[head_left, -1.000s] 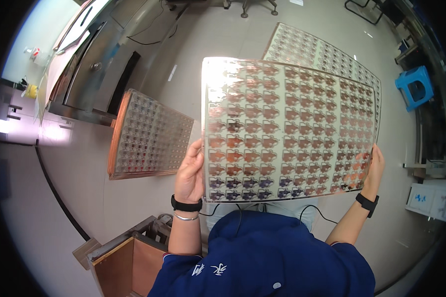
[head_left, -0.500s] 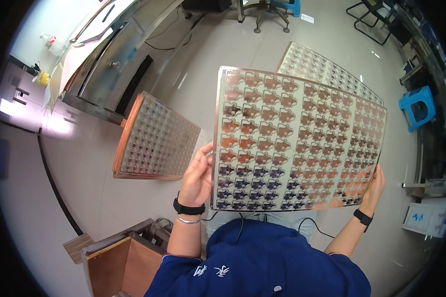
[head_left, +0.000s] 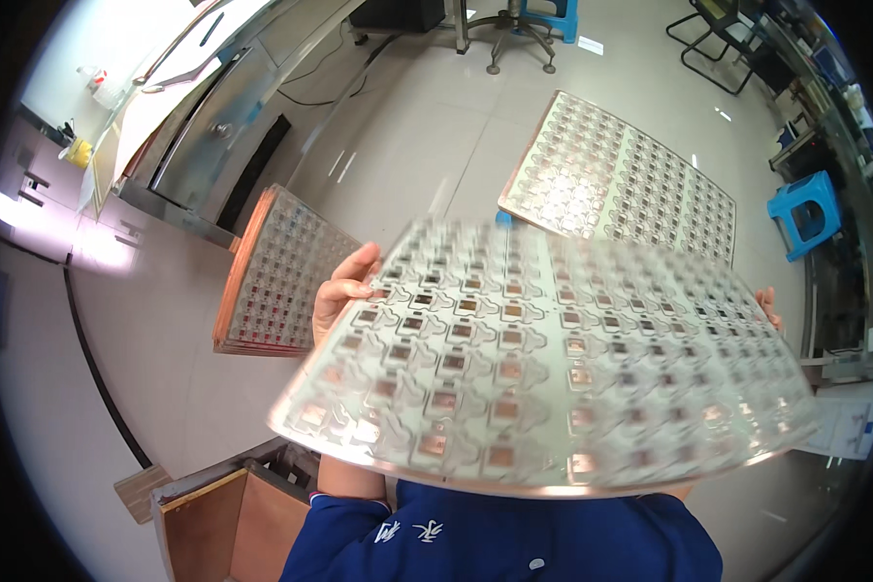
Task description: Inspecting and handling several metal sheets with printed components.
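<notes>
A large circuit board panel, pale with rows of repeated metallic outlines and shiny copper-coloured edges, spans the space in front of my torso. My left hand grips its left edge, thumb on the upper face and the other fingers partly hidden. At the opposite edge, fingertips of my right hand show, curled against the rim; the rest of that hand is behind the panel. The panel is tilted, its near edge close to me and blurred. Beyond it lies a similar panel; what supports it is mostly hidden.
A leaning stack of similar panels stands at left, with copper-coloured edges. An open brown-lined box sits at lower left. A desk with a metal drawer is at upper left, and a blue stool at right.
The panel in my hands has swung from nearly upright to a flatter tilt, its lower edge coming toward me. More of the far panel is now uncovered.
</notes>
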